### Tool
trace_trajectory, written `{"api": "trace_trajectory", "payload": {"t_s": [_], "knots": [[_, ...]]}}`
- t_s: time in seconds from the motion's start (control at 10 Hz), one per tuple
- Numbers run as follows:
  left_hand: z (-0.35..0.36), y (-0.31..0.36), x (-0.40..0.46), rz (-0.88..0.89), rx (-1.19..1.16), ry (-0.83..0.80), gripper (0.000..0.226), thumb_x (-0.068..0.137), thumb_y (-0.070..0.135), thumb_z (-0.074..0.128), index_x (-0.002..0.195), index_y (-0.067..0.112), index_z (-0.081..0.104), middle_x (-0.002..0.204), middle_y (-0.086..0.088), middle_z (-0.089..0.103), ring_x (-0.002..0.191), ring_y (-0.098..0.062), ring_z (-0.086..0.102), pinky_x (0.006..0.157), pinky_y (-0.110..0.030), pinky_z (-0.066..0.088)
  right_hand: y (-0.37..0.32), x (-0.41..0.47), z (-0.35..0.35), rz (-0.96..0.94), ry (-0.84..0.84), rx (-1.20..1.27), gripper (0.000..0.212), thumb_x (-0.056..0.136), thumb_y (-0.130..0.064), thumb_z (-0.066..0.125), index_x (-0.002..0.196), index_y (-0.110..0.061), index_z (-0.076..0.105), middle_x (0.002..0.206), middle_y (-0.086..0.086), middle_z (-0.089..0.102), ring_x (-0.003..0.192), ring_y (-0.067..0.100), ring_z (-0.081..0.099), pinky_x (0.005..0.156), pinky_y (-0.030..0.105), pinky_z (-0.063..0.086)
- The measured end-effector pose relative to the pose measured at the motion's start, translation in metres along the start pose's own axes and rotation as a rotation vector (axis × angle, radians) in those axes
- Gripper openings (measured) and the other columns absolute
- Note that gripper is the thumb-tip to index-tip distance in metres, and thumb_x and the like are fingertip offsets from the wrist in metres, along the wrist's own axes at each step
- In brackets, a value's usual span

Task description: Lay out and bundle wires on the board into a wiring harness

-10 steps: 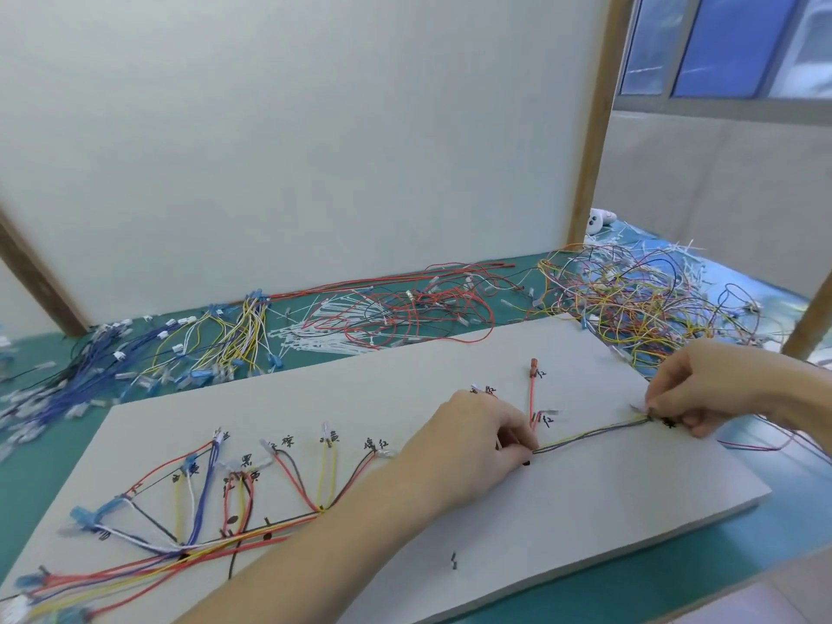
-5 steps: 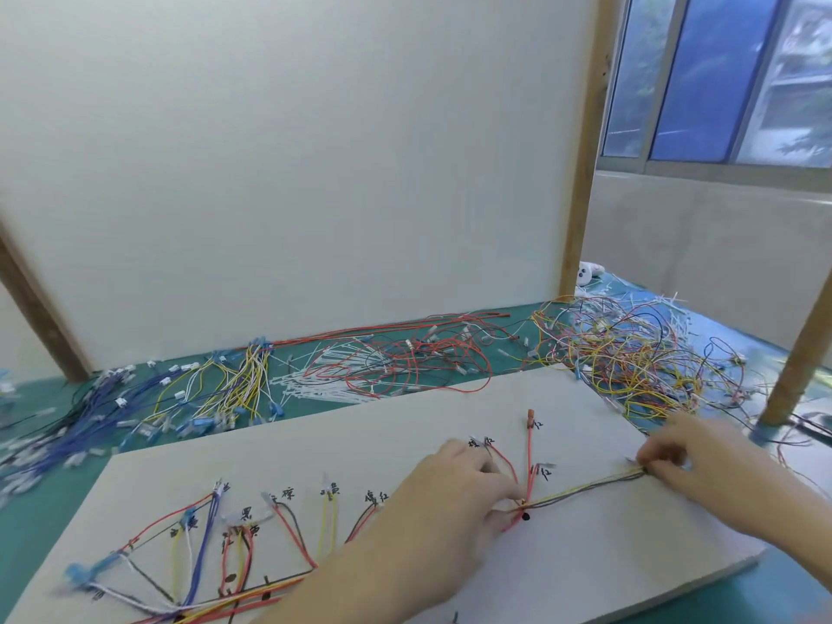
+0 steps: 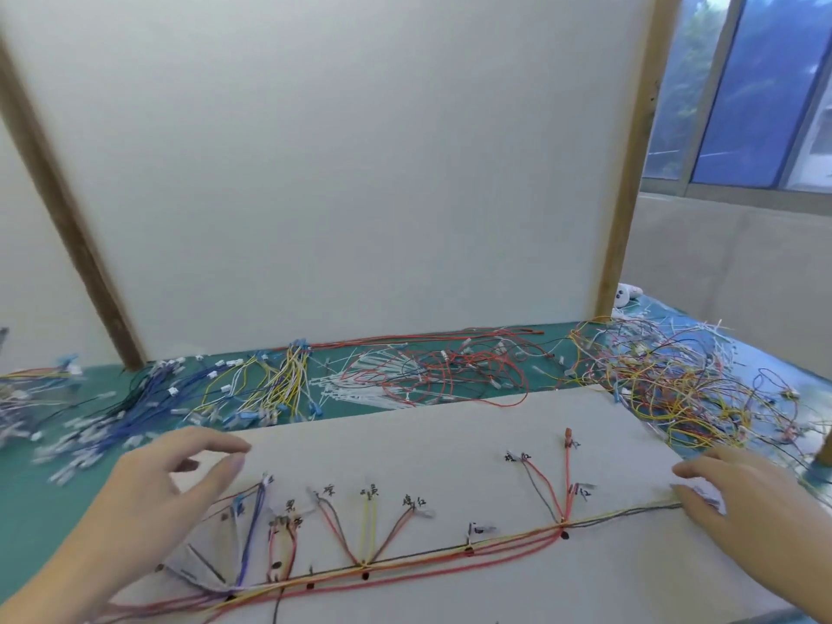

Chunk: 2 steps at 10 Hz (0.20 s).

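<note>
A white board (image 3: 450, 425) lies on the green table, with a harness trunk (image 3: 427, 553) of red, yellow and dark wires running along it. Branches fan up from the trunk to hand-written labels. My left hand (image 3: 166, 484) hovers above the board's left end with fingers spread and relaxed, holding nothing. My right hand (image 3: 738, 511) lies at the trunk's right end, fingers stretched out beside the wire tips, where a small white piece (image 3: 707, 502) shows under the fingertips. Whether the fingers pinch anything there is unclear.
Behind the board lie loose piles: blue wires (image 3: 112, 412), yellow wires (image 3: 274, 380), white cable ties (image 3: 360, 389), red wires (image 3: 459, 367) and a mixed tangle (image 3: 675, 380) at the right. A white upright panel (image 3: 337, 173) with wooden posts closes off the back.
My left hand has let go of the trunk at the middle junction and moved left, now open above the board. My right hand has loosened at the wire end. The view has tilted up.
</note>
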<state>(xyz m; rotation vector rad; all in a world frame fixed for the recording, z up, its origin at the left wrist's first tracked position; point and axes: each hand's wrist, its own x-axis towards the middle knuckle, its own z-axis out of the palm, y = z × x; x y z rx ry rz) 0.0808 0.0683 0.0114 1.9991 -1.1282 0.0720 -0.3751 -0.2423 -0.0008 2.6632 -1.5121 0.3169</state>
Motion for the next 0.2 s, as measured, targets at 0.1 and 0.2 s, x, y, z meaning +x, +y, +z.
{"api": "trace_trajectory", "payload": {"t_s": [0.1, 0.2], "knots": [[-0.009, -0.027, 0.005, -0.121, -0.03, -0.008, 0.015, 0.088, 0.045, 0.072, 0.1, 0.052, 0.074, 0.104, 0.034, 0.069, 0.105, -0.004, 0.062, 0.082, -0.024, 0.046, -0.031, 0.006, -0.002, -0.037, 0.092, 0.131, 0.007, 0.09, -0.031, 0.071, 0.096, -0.035, 0.07, 0.105, -0.007, 0.067, 0.105, 0.027, 0.059, 0.091, 0.04, 0.046], [-0.005, -0.042, 0.008, -0.166, -0.082, 0.025, 0.017, 0.092, 0.032, 0.074, 0.095, 0.049, 0.076, 0.105, 0.023, 0.073, 0.108, -0.004, 0.062, 0.09, -0.029, 0.046, -0.081, 0.008, -0.017, -0.243, 0.16, 0.413, 0.004, 0.088, -0.051, 0.061, 0.088, -0.051, 0.064, 0.1, -0.026, 0.067, 0.1, 0.009, 0.064, 0.083, 0.035, 0.052]]}}
